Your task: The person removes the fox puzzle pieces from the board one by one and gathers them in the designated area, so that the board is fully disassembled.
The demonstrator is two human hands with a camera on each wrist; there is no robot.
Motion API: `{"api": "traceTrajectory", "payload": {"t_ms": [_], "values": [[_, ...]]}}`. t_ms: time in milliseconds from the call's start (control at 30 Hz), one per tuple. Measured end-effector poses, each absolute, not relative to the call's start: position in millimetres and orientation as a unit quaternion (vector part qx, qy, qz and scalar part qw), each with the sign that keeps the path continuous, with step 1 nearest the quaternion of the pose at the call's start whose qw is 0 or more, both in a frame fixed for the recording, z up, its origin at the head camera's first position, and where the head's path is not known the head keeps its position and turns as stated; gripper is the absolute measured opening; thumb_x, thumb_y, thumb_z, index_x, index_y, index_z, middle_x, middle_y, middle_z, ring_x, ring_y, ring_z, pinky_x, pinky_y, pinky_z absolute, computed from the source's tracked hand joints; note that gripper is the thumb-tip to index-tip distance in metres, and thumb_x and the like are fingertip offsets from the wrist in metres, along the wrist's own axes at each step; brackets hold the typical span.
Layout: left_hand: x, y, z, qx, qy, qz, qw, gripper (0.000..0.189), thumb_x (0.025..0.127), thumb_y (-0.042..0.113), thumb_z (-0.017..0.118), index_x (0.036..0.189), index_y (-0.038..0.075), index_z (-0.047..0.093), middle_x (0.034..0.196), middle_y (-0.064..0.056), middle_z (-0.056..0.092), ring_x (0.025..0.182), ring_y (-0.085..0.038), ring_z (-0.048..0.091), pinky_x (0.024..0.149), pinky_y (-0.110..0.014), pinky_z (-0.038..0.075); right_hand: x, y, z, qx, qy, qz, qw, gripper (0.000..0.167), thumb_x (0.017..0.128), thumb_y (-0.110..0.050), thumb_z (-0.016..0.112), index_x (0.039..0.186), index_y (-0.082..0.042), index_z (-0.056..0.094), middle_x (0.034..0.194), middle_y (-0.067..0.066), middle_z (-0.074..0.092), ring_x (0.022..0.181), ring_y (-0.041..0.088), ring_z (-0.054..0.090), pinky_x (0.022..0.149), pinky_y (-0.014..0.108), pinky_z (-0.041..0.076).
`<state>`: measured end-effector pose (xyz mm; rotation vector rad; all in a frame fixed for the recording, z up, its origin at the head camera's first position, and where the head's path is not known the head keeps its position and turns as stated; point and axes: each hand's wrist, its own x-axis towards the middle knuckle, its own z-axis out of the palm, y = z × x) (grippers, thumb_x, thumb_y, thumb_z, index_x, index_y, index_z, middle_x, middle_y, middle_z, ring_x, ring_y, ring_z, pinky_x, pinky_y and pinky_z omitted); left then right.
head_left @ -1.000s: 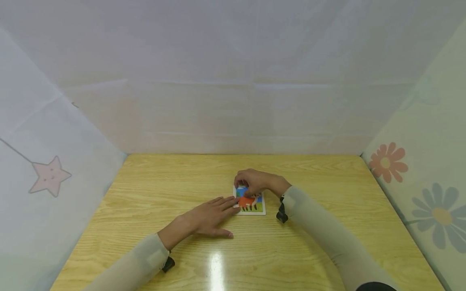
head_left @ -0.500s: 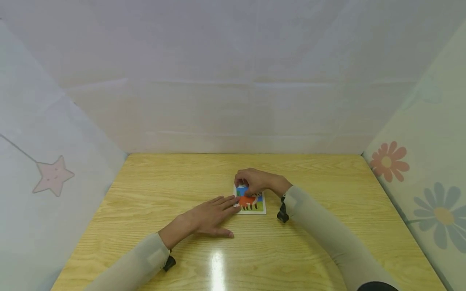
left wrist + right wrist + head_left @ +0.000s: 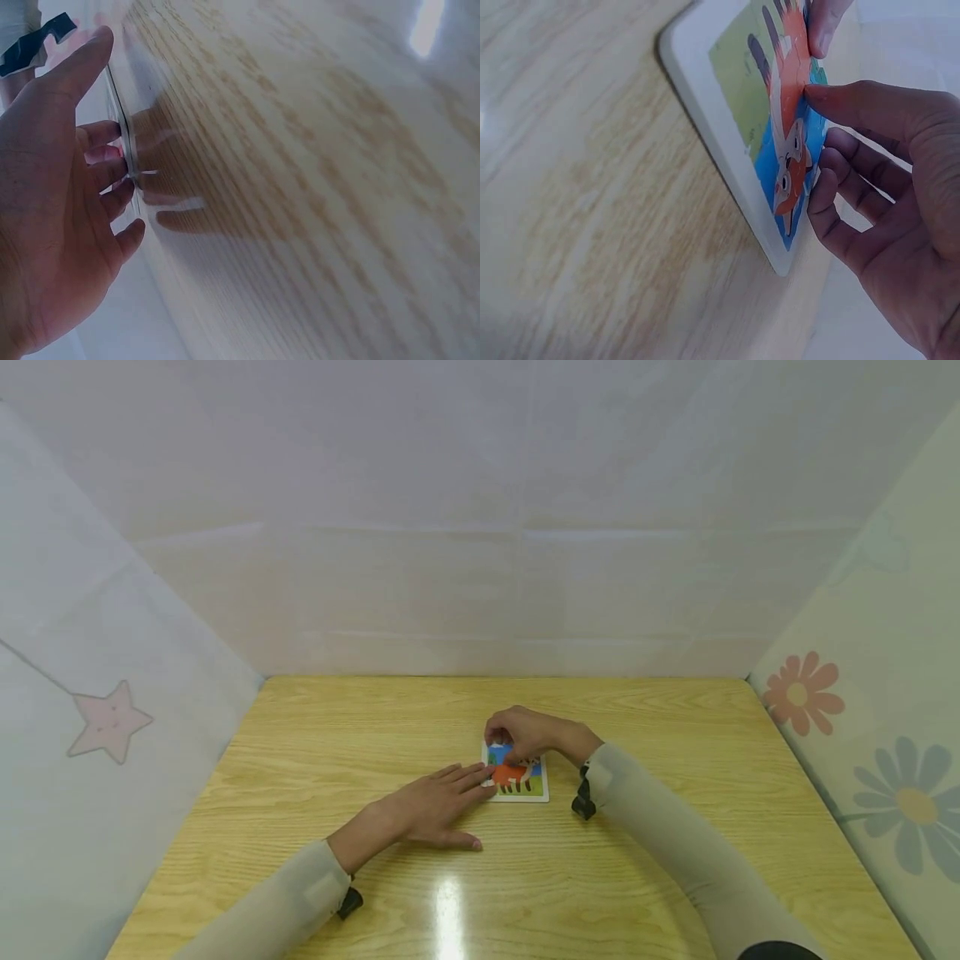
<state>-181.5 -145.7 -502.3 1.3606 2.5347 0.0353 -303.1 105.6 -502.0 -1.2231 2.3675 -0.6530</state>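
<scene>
A small fox jigsaw puzzle in a white frame lies flat on the wooden table. My left hand rests palm down with fingers spread and straight, fingertips on the puzzle's left edge. Over the puzzle's far side, my right hand curls its fingers. In the right wrist view, the thumb of that hand presses on the picture while its other fingertips bend against the far edge of the puzzle. The left wrist view shows the left hand low at the table.
The wooden table runs back to a pale cloth wall. Cloth panels with a pink star and flowers stand at the left and right sides. A bright glare lies on the table's front.
Both hands hold nearly the same places on the puzzle. Only a very slight shift of the whole head view shows.
</scene>
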Motion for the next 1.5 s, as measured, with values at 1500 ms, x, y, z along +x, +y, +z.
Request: {"api": "traceTrajectory", "payload": {"t_ms": [1500], "values": [[-182.4, -148.1, -507.3, 0.481, 0.869, 0.009, 0.114, 0.09, 0.101, 0.07, 0.055, 0.168, 0.014, 0.033, 0.177, -0.012, 0.016, 0.164, -0.029, 0.016, 0.132, -0.049, 0.017, -291.3, 114.0, -515.3, -0.409, 0.825, -0.353, 0.162, 0.022, 0.097, 0.001, 0.074, 0.118, -0.003, 0.068, 0.111, 0.006, 0.069, 0.1, 0.015, 0.066, 0.089, 0.033, 0.058]]}}
